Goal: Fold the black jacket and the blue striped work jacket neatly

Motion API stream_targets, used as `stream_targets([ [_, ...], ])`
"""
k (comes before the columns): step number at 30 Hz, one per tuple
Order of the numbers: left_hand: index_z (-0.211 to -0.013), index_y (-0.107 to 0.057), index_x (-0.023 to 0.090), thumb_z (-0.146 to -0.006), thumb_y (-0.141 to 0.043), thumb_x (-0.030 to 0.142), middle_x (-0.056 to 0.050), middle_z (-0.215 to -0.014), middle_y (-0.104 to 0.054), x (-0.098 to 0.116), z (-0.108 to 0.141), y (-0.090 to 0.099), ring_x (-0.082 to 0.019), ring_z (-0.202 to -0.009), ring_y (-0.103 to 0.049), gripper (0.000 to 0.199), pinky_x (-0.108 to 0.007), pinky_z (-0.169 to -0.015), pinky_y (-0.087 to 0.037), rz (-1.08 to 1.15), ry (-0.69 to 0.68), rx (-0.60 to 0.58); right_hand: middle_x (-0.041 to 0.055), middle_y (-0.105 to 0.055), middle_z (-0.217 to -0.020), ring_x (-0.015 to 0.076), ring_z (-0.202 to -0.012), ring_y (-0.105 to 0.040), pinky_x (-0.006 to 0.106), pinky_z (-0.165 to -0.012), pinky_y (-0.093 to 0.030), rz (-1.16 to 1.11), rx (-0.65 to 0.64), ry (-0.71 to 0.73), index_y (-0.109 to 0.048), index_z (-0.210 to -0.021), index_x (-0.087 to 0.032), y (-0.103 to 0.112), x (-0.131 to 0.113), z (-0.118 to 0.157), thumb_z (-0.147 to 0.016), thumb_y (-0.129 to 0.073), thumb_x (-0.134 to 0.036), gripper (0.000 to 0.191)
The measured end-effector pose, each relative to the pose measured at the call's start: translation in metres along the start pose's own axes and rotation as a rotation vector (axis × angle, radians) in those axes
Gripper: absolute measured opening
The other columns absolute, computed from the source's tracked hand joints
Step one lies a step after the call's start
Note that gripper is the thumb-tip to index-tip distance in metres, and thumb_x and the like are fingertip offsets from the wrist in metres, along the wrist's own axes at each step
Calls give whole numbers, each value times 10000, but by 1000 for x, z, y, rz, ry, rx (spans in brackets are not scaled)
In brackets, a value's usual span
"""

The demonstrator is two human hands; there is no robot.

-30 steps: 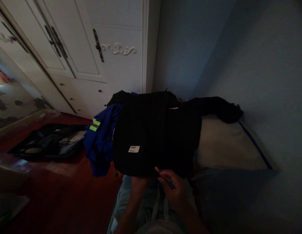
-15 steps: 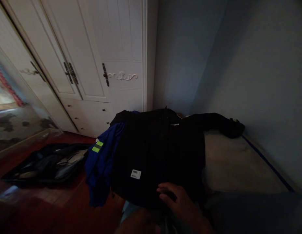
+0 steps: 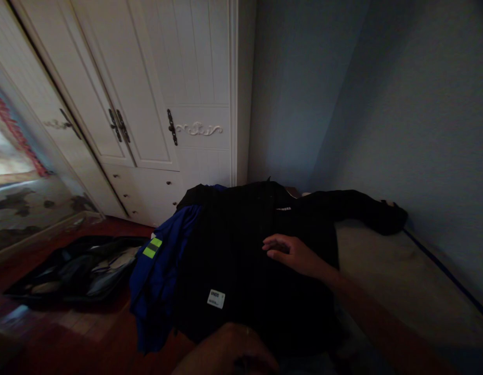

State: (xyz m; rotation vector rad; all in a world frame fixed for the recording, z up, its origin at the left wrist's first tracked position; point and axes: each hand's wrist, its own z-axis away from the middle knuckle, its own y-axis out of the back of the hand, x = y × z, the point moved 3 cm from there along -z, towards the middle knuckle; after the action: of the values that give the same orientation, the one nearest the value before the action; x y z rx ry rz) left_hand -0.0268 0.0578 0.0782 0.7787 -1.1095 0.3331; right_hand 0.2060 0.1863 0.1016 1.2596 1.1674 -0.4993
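Observation:
A black jacket [image 3: 233,250] lies spread out, one sleeve stretched to the right and a white label near its lower left. Over its middle is my right hand [image 3: 284,250], fingers curled together at the dark cloth; whether they pinch any of it is too dark to tell. My left hand [image 3: 237,346] is at the jacket's bottom edge, its fingers bent down and lost in shadow. Blue cloth [image 3: 163,271] with a yellow-green reflective patch hangs out beneath the jacket's left side.
An open black suitcase [image 3: 77,268] with clothes inside lies on the red floor [image 3: 93,333] at the left. Behind stands a white wardrobe [image 3: 202,78]. A beige surface [image 3: 378,265] extends under the right sleeve, beside the grey-blue wall [image 3: 413,130].
My right hand has moved up from the jacket's lower part to its middle. My left hand shows more at the bottom edge. The view has shifted slightly.

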Motion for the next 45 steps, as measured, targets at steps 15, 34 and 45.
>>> stream_targets([
  [15,-890,-710,132,-820,-629,440,-26,-798,-672,54,-166,120,-80,-673,-540,326,-181,-624,-398,165,-174,466,103,-693,-1084,129,-775,-687,228,-622,-526,-153,158,-128,-633,-1081,-141,66,52,-79,-745,-671,-211,345],
  [34,-1329,-535,70,-879,-491,225,-167,-1336,-582,9,-370,213,-254,-1233,-564,478,-340,-1055,-433,-484,92,853,90,-695,-920,206,-880,-668,332,-832,-496,253,618,-344,-650,-1033,-152,134,137,-219,-748,-645,-154,286],
  [45,-1137,-626,142,-929,-490,380,-150,-1186,-618,-9,-370,201,-264,-1007,-669,345,-348,-841,-526,-783,205,787,89,-737,-1008,228,-961,-680,329,-874,-496,229,570,-212,-733,-951,-172,108,148,-227,-866,-567,-342,253],
])
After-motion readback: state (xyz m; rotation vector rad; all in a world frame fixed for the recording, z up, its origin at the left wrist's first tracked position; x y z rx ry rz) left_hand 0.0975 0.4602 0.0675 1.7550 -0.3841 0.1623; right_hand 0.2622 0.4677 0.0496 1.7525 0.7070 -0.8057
